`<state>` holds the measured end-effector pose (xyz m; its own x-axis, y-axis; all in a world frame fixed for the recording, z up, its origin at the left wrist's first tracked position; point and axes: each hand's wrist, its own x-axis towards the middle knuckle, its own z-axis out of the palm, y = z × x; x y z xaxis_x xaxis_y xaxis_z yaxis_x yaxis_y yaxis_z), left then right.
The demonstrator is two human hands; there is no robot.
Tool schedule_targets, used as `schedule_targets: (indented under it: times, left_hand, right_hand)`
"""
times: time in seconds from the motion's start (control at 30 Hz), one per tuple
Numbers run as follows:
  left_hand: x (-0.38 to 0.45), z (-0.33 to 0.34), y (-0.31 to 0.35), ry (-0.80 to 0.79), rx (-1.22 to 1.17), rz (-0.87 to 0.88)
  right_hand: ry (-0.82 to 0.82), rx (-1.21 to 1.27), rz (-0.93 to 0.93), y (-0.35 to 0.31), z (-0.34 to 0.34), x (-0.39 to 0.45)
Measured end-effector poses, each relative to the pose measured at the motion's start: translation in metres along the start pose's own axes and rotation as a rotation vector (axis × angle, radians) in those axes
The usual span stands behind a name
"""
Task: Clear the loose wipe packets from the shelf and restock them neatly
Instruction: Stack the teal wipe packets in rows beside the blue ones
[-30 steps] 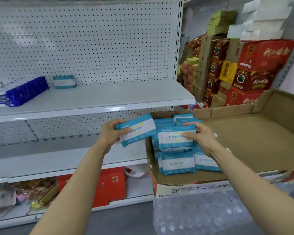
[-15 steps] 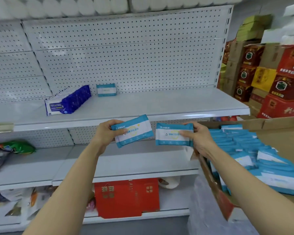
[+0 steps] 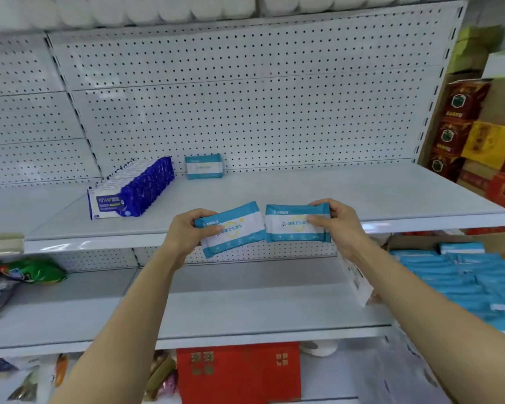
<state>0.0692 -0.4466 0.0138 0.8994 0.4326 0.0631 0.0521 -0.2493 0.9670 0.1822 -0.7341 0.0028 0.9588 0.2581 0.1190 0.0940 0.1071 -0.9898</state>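
Both packets have been raised from the box (image 3: 461, 275) at right to the front edge of the upper shelf (image 3: 303, 196), so placement is the likely next step. The left hand (image 3: 184, 231) grips the left wipe packet (image 3: 231, 228) (tilted); the right hand (image 3: 337, 223) pinches the right wipe packet (image 3: 298, 223), held level. The packets sit just beside each other. One placed packet (image 3: 203, 166) stands at the far pegboard, right of the dark blue row (image 3: 134, 191). A second ago, both hands were over the box.
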Motion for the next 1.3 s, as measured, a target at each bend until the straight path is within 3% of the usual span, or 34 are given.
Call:
schedule_targets:
  times: [0.3,0.8,1.03,1.3]
  left_hand:
    - [0.099,-0.022,-0.003,0.038,0.043,-0.032]
    - [0.257,-0.057,-0.029,-0.067,0.059,-0.029]
    - [0.288,-0.061,-0.038,-0.114,0.074,-0.051]
    - [0.305,-0.062,-0.039,-0.086,0.05,-0.076]
  right_hand:
    - [-0.029,-0.004,-0.022,0.012,0.043,0.109]
    - [0.077,-0.012,0.032,0.047,0.114,0.27]
    - [0.109,-0.008,0.045,0.066,0.134,0.334]
    - [0.114,-0.128,-0.087,0.071,0.141,0.367]
